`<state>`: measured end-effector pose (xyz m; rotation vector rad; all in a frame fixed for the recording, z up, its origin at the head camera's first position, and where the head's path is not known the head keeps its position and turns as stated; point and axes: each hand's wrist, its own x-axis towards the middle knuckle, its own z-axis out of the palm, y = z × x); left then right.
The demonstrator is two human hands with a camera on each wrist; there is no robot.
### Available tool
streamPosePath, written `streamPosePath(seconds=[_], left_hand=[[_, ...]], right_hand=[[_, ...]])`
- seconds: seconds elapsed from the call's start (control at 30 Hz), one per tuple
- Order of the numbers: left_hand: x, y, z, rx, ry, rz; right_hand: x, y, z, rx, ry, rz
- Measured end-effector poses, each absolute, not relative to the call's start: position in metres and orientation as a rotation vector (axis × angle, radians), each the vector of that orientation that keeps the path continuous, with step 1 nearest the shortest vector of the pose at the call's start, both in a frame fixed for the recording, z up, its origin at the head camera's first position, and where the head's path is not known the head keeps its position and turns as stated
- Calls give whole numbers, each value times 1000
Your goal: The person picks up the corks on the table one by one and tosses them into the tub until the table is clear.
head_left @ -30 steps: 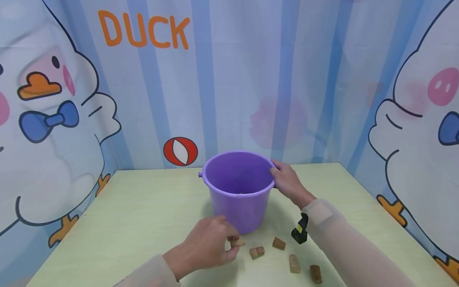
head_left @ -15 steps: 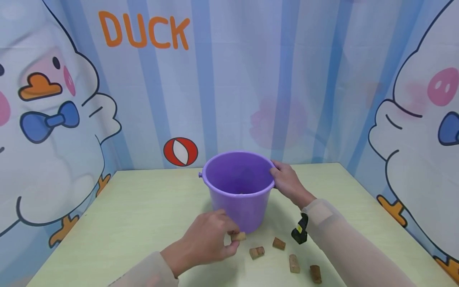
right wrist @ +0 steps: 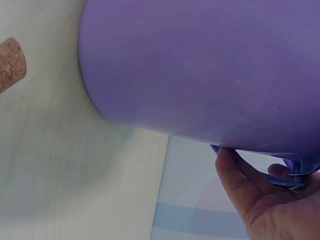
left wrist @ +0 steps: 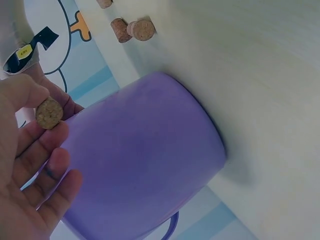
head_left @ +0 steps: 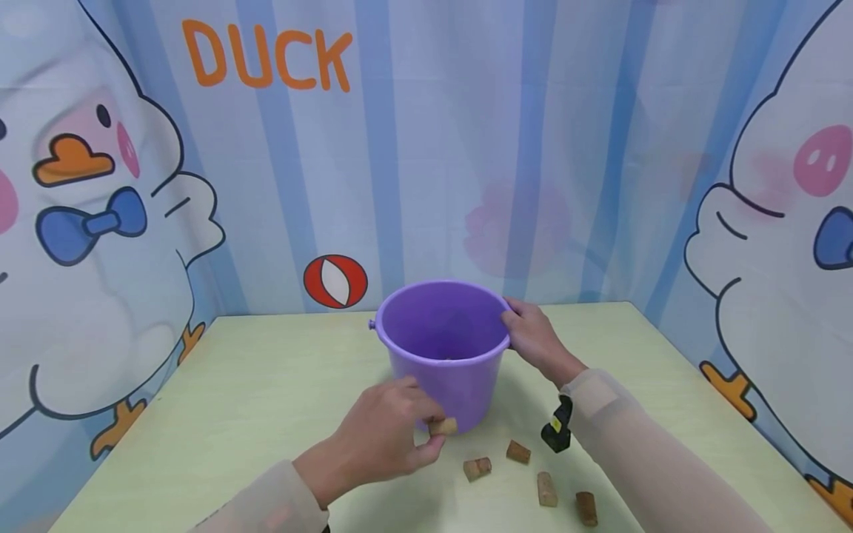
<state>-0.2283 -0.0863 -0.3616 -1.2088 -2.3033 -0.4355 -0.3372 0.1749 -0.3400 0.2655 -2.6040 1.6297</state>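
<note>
A purple bucket [head_left: 443, 385] stands upright on the table, its mouth facing up. My left hand [head_left: 380, 429] pinches a cork [head_left: 443, 427] between thumb and fingers, just in front of the bucket's lower wall. In the left wrist view the round end of that cork [left wrist: 49, 113] faces the camera, and the other fingers are loosely bent. My right hand [head_left: 536, 337] grips the bucket's rim on the right side; in the right wrist view its fingers are at the rim and purple handle [right wrist: 285, 181]. Most of the bucket's inside bottom is hidden.
Several loose corks lie on the table right of the left hand: one cork [head_left: 477, 468], another cork [head_left: 518, 451], a paler cork [head_left: 547, 489] and a darker cork [head_left: 586, 508]. A curtain [head_left: 433, 148] with duck pictures surrounds the table [head_left: 286, 370] at back and sides.
My left hand has lifted the cork from near the table and raised it slightly along the front of the bucket. The right hand and the bucket have stayed in place.
</note>
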Motion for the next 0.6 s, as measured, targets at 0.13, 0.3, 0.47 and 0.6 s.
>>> streamPosePath(seconds=[0.13, 0.3, 0.47, 0.6], left_hand=[[-229, -87, -360, -1209, -2268, -441], [-230, -87, -358, -1207, -2234, -454], [-231, -88, -354, -1215, -2216, -466], [-231, -89, -351, -1214, -2183, -456]], right_hand=[[-337, 175, -340, 263, -2604, 1635], [-337, 175, -339, 260, -2602, 1624], [-337, 175, -339, 260, -2604, 1618], [-337, 174, -339, 258, -2604, 1620]])
